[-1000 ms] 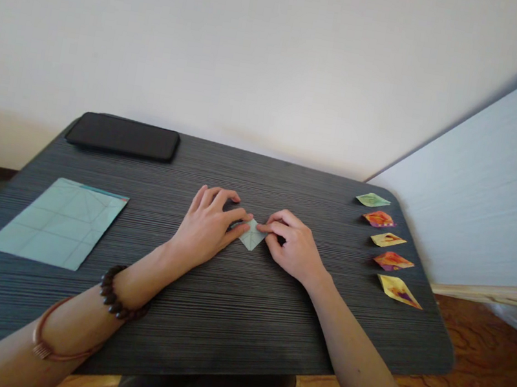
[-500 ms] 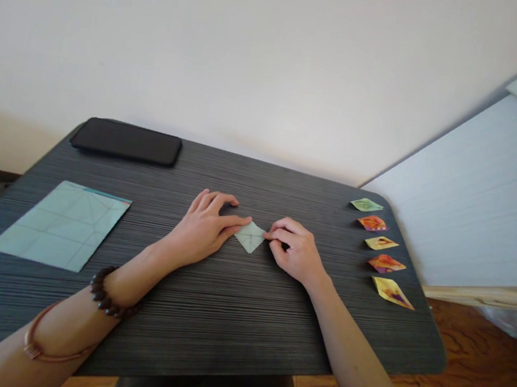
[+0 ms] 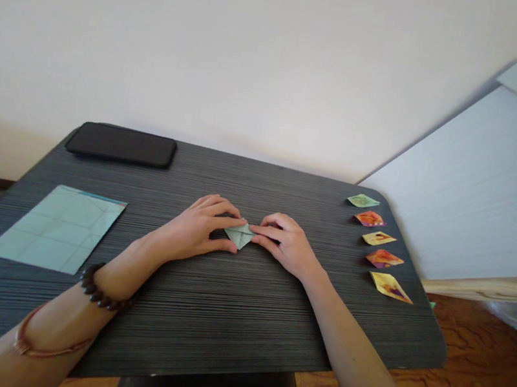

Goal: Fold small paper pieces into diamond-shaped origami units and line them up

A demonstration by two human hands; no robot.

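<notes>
A small pale green piece of origami paper [image 3: 239, 236], folded into a diamond with crease lines, lies on the dark table between my hands. My left hand [image 3: 202, 224] has its thumb and index finger at the paper's left side, the fingertip pressing the upper edge. On the other side, my right hand [image 3: 283, 240] pinches the right corner between thumb and fingers. Part of the paper's top and both side corners are hidden under the fingertips.
Pale green sheets [image 3: 59, 230] with crease lines lie at the left of the table [image 3: 200, 315]. Behind them rests a black phone [image 3: 121, 144]. Several folded paper pieces, including an orange one [image 3: 384, 259], line the right edge. A white panel [image 3: 499, 192] stands beyond it.
My left thumb has come down to the paper's lower left edge. The right fingers have closed in on the right corner, and the paper now shows a horizontal fold line.
</notes>
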